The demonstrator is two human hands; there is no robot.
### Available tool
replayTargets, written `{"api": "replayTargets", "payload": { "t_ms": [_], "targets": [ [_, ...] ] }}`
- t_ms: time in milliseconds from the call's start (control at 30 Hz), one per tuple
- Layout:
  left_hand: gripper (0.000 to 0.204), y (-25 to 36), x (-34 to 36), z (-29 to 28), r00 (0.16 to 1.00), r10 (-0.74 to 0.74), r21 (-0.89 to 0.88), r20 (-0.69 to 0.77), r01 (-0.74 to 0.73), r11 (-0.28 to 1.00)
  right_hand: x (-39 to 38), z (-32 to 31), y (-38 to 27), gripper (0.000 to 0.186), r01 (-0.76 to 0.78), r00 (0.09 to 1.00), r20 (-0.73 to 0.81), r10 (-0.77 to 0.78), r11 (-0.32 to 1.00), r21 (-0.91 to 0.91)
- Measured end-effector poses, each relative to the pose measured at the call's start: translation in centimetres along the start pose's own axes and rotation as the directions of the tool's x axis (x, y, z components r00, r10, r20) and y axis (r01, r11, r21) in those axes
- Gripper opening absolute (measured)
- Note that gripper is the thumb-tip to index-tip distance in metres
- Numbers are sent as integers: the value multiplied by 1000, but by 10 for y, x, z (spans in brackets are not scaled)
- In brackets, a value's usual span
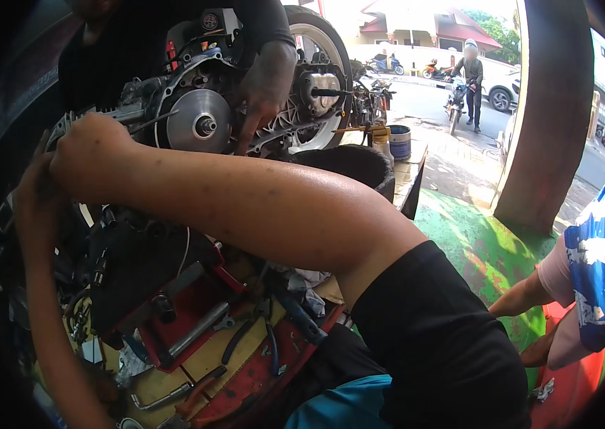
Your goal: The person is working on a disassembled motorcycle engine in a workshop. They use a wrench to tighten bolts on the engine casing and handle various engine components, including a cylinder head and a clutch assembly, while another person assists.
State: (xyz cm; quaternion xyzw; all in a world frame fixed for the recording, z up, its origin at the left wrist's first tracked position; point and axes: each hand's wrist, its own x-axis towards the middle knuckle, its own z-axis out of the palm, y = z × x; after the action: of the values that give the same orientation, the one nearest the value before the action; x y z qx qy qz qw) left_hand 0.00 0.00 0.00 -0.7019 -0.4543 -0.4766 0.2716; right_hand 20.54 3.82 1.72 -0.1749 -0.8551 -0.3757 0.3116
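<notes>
My right hand point(88, 151) is closed at the left end of the engine casing point(129, 100) of a partly dismantled scooter, its forearm crossing the picture. My left hand point(36, 179) is just left of and behind it, fingers curled and partly hidden; what both grip is unclear. A thin metal rod point(159, 119) reaches from near my right hand toward the silver disc point(188, 121) with a central shaft. Right of the disc, another person's hand point(259, 107) points down at the casing, index finger extended.
Below are a red metal stand point(195, 279), pliers point(270, 336) and several tools on a yellow worktop point(245, 372). A black tub point(367, 168) and blue can point(399, 143) stand behind my forearm. At right are a pillar point(538, 121), a person in blue point(603, 250) and a motorcyclist point(470, 79).
</notes>
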Motion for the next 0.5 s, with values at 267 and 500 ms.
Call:
{"api": "replayTargets", "payload": {
  "t_ms": [267, 500],
  "targets": [
    [62, 10, -8, 1, 997, -67, -114, 30, 69, 991, -2, -3, -4, 18, 47, 996, -76, -49, 999, -23],
    [57, 9, -2, -1, 998, -53, -39, 25, 54, 998, 0, -2, -1, 22, 53, 990, -133, -56, 998, -28]
  ]
}}
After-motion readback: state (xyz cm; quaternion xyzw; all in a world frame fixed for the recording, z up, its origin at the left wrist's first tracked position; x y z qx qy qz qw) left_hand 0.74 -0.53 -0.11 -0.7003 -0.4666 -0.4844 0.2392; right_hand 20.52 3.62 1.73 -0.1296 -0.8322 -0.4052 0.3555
